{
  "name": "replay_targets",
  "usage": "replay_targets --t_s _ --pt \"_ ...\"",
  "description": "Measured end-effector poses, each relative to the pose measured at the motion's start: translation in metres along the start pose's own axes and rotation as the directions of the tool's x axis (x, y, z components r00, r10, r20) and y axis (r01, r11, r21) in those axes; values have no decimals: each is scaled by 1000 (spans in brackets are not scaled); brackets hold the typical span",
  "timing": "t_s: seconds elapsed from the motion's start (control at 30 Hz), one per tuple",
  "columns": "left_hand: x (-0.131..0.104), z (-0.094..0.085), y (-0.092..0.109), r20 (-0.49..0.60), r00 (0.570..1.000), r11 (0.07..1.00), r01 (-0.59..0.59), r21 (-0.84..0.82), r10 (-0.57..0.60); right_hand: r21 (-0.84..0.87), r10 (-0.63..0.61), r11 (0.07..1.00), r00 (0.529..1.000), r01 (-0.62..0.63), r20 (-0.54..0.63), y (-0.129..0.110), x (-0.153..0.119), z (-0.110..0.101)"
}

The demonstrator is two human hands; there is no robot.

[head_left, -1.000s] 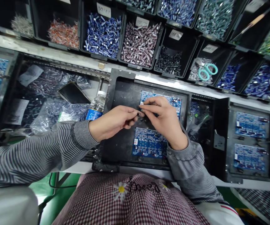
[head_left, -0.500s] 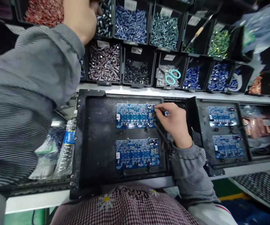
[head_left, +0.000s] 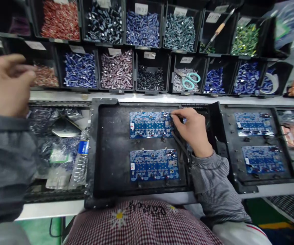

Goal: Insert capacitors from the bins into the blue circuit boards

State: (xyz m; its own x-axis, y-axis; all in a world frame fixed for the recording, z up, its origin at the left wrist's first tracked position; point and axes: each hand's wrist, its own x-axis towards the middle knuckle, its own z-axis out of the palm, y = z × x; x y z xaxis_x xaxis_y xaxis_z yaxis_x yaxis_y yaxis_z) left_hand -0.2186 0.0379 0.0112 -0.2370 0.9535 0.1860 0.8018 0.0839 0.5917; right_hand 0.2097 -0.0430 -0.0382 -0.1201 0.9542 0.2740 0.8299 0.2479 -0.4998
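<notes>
My right hand (head_left: 194,127) is at the top right corner of the upper blue circuit board (head_left: 149,125). Its thumb and forefinger are pinched at the board's edge, and whatever they hold is too small to make out. A second circuit board (head_left: 154,165) lies below the first; both rest in a black tray (head_left: 112,149). My left hand (head_left: 7,85) is raised at the far left, in front of the lower row of bins, close to a bin of orange-brown components (head_left: 45,75). Its fingers look partly curled but are smeared by motion.
Bins of small capacitors, such as red ones (head_left: 60,20) and blue ones (head_left: 80,69), line the back. Turquoise-handled scissors (head_left: 191,81) lie in one bin; a wooden-handled tool (head_left: 219,30) leans in another. A plastic bottle (head_left: 82,160) lies left; another tray (head_left: 229,136) with boards stands right.
My left hand has come down and left from the upper bins, uncovering the red and dark capacitors. My right hand stays at the upper board's corner. The view has shifted slightly.
</notes>
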Motion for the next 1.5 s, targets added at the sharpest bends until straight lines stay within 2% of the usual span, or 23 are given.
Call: replay_targets --t_s 0.03,0.1,0.17,0.23,0.37,0.47,0.57,0.7,0.8,0.83,0.87,0.93,0.97,1.0,1.07,1.1,1.13,1.17,1.27,1.33,1.37,1.43,1.5 --pt "-15 -6 -14 -43 999 996 10 -92 -14 -7 -6 1000 1000 6 2 1 -1 0" --pt "-49 -14 -33 -33 993 981 104 -164 -110 -18 -14 1000 1000 14 8 2 -4 0" --pt "-83 -19 -46 45 973 964 232 -127 -228 -40 -9 999 1000 10 22 3 -6 -1" --pt "-112 -19 -56 79 953 951 299 -72 -294 -66 13 998 998 -9 54 3 -6 -2" --pt "-141 -11 -66 87 918 922 385 35 -386 -96 27 995 996 -19 81 0 -6 -2" --pt "-138 2 -56 60 899 872 401 282 -433 -96 -27 995 997 34 73 1 -6 0" --pt "-122 20 -44 28 850 730 435 527 -527 -72 -29 997 998 32 53 2 -7 -1" --pt "-107 42 -45 24 785 648 493 581 -619 60 -48 997 998 50 -39 -15 -12 -18" --pt "-106 50 -51 -1 774 637 522 567 -634 131 19 991 998 -12 -56 -44 -22 -37" --pt "-106 51 -52 -2 773 640 526 560 -634 170 17 985 993 2 -115 -57 -27 -41" --pt "-106 51 -52 -1 775 645 526 554 -632 206 -11 978 994 34 -109 -71 -32 -41" --pt "-107 50 -52 12 781 659 519 544 -625 271 -128 954 991 129 -22 -103 -44 -33" --pt "-107 48 -51 23 783 667 514 540 -622 298 -230 931 973 212 26 -121 -49 -25" --pt "-107 46 -50 38 784 675 508 535 -619 322 -348 899 931 297 114 -139 -54 -13" --pt "-108 39 -46 72 788 694 491 526 -612 346 -568 809 783 475 252 -174 -62 13" --pt "-109 34 -43 89 791 705 481 521 -606 336 -629 773 717 538 301 -188 -65 26" --pt "-112 26 -41 106 795 716 469 517 -597 325 -656 754 670 570 347 -199 -66 37" --pt "-117 15 -39 121 810 736 444 511 -574 320 -663 749 650 581 372 -207 -68 46" --pt "-141 -30 -41 95 931 856 281 435 -354 307 -623 782 676 543 392 -214 -71 56" --pt "-165 -65 -52 -41 983 920 180 348 -177 317 -593 805 707 502 386 -207 -73 52" --pt "-178 -81 -60 -135 979 929 187 320 -150 325 -581 813 720 484 381 -202 -74 49" --pt "-205 -107 -78 -270 939 912 289 290 -212 331 -552 830 750 449 365 -191 -78 43" --pt "-228 -119 -94 -278 895 879 415 235 -348 321 -517 849 783 419 345 -180 -81 38"
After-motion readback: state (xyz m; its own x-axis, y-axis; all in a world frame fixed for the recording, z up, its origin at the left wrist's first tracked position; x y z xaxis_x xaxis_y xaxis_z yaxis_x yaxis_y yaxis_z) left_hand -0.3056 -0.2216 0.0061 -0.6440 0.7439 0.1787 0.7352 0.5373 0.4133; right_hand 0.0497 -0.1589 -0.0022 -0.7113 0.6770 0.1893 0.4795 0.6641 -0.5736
